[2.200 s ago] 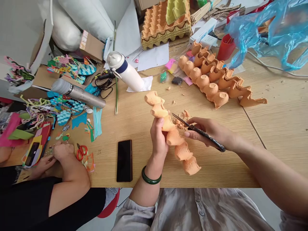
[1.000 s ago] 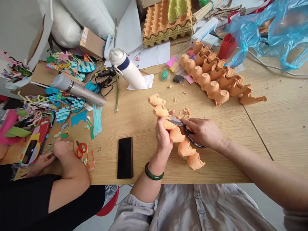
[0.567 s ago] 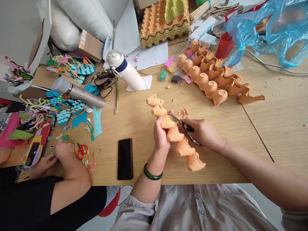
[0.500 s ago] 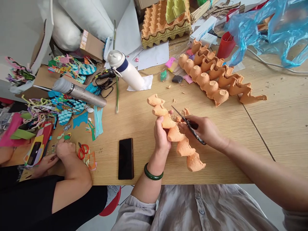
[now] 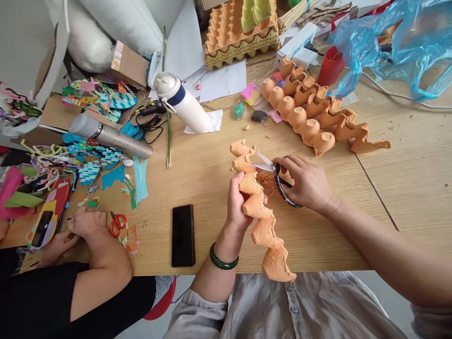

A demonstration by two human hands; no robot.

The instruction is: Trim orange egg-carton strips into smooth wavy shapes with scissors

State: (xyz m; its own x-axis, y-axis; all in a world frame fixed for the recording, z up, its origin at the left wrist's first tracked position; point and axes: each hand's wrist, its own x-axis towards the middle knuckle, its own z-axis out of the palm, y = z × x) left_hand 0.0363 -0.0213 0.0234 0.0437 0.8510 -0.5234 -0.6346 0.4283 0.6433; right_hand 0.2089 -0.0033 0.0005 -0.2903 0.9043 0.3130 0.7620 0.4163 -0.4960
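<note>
My left hand (image 5: pixel 237 200) is wrapped round the middle of an orange egg carton strip (image 5: pixel 259 207), a row of several joined cups with ragged edges. The strip slants from the upper left down toward my shirt. In my right hand (image 5: pixel 307 183) is a pair of black-handled scissors (image 5: pixel 277 173). Their blades are spread, with the tips at the strip's right edge by the upper cups. Below the blades, orange trimmings (image 5: pixel 266 181) lie on the table.
More orange carton strips (image 5: pixel 300 115) lie behind, near stacked egg trays (image 5: pixel 243 35). A phone (image 5: pixel 182 235) rests to the left. A white bottle (image 5: pixel 183 103) and a steel flask (image 5: pixel 111 136) are further back. A co-worker's hands (image 5: pixel 86 221) are at far left beside red scissors (image 5: pixel 117 223).
The scissors have opened and turned toward the strip's upper cups. The strip has been tilted more upright, its lower end nearer to me. My view has shifted slightly.
</note>
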